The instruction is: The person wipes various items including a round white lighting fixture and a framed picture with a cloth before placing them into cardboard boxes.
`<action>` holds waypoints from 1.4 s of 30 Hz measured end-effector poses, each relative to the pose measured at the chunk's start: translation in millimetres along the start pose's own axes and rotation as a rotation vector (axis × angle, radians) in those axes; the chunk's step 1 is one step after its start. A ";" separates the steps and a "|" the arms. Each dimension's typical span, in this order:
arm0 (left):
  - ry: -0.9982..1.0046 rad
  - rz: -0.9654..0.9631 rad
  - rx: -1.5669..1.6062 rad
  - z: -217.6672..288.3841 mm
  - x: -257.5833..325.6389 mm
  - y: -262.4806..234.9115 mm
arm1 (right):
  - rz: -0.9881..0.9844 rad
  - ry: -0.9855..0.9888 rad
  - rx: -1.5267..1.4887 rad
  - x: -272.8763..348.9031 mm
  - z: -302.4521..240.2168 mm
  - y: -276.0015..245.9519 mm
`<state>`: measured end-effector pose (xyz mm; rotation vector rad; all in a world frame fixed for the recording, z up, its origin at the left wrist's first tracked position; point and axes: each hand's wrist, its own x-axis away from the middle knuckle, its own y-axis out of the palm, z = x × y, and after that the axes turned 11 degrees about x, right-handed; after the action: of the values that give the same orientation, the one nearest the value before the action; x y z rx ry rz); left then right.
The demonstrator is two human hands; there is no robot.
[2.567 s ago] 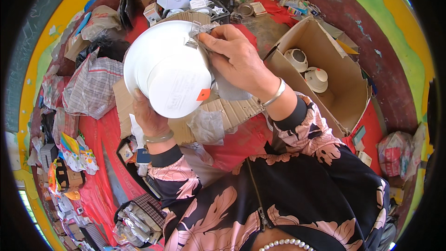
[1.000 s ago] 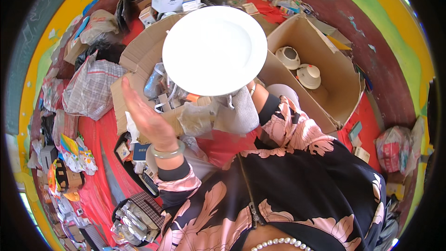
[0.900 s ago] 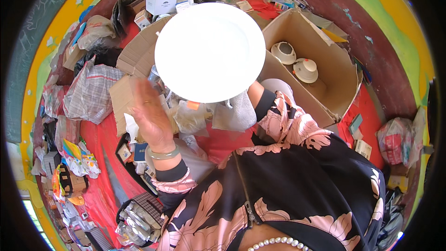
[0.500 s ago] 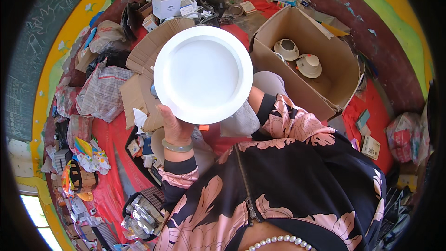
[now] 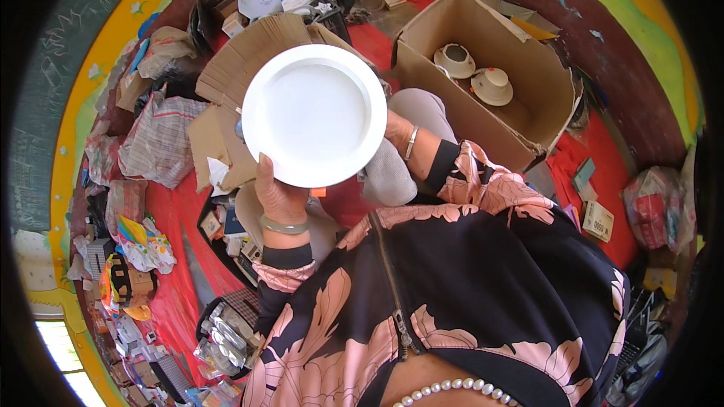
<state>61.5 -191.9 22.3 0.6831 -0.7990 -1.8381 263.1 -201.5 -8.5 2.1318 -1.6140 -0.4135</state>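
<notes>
A round white downlight (image 5: 313, 117) with a wide rim is held up before me, its flat front face toward me. My left hand (image 5: 280, 192) grips its lower left rim, thumb over the front edge, with the other fingers behind it. A bit of orange shows under the rim. My right hand (image 5: 397, 130) is at the downlight's right edge; its fingers are hidden behind the disc. A grey cloth (image 5: 390, 175) hangs below that wrist, over my leg. To the right, two more downlights (image 5: 492, 87) lie in an open cardboard box (image 5: 520, 124).
A flattened piece of cardboard (image 5: 245, 60) lies behind the downlight. Plaid bags (image 5: 162, 139) are on the left. A dark container of small items (image 5: 226, 332) stands at lower left. Small boxes and lamp parts (image 5: 260, 0) are heaped at the back on a red sheet (image 5: 170, 218).
The downlight has shifted a little left and looks slightly smaller. My right hand and its bracelet, hidden before, now show beside the rim. My left hand keeps its hold.
</notes>
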 end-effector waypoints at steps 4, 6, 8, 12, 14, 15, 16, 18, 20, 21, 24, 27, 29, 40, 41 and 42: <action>0.016 0.033 0.003 1.6 4.0 -8.5 | 0.101 0.104 -0.158 16.3 4.6 -26.9; 0.038 0.046 -0.003 3.1 6.4 -14.8 | 0.215 0.098 -0.203 32.4 -3.0 -43.4; 0.064 0.055 -0.020 5.3 8.3 -20.8 | 0.133 -0.041 -0.299 49.8 -19.4 -51.5; 0.108 0.060 -0.021 4.8 8.7 -27.0 | 0.503 -0.134 -0.432 74.4 -60.2 -45.6; 0.104 0.059 0.012 0.5 7.2 -25.7 | 0.571 -0.128 -0.406 73.6 -54.7 -42.1; 0.107 0.050 0.016 -0.6 7.2 -21.4 | 0.510 -0.178 -0.327 74.2 -57.1 -36.0; 0.110 0.042 0.021 -1.2 7.8 -14.8 | 0.449 -0.229 -0.247 75.3 -61.7 -27.7; 0.096 0.025 0.020 0.9 9.8 -11.6 | 0.419 -0.414 -0.096 64.0 -77.5 -4.8; 0.059 0.007 0.014 3.0 12.6 -16.3 | 0.486 -0.691 0.049 45.7 -88.5 15.3; 0.048 -0.009 0.005 1.3 11.9 -14.0 | 0.456 -0.786 0.085 37.4 -89.0 23.2; 0.023 -0.007 0.023 -3.5 14.4 -10.9 | 0.540 -0.805 1.106 16.4 -58.8 41.7; 0.007 -0.069 -0.001 -4.1 17.6 -10.6 | 0.345 -0.684 1.690 3.2 -37.3 59.9; -0.026 -0.071 0.034 -2.0 18.2 -11.5 | 0.325 -0.693 1.588 -6.2 -30.0 68.1; -0.008 -0.045 0.035 9.6 17.8 -21.8 | -0.670 -0.618 1.800 19.3 -68.1 57.2; -0.020 -0.039 -0.008 11.0 19.8 -19.5 | -0.630 -0.628 1.857 20.6 -75.6 47.6; -0.018 -0.018 0.002 10.4 20.0 -20.6 | -0.590 -0.637 1.914 20.0 -82.8 40.0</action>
<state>35.1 -201.9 10.8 0.6784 -0.8092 -1.8625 275.2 -216.6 83.6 4.2266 -1.7836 0.8450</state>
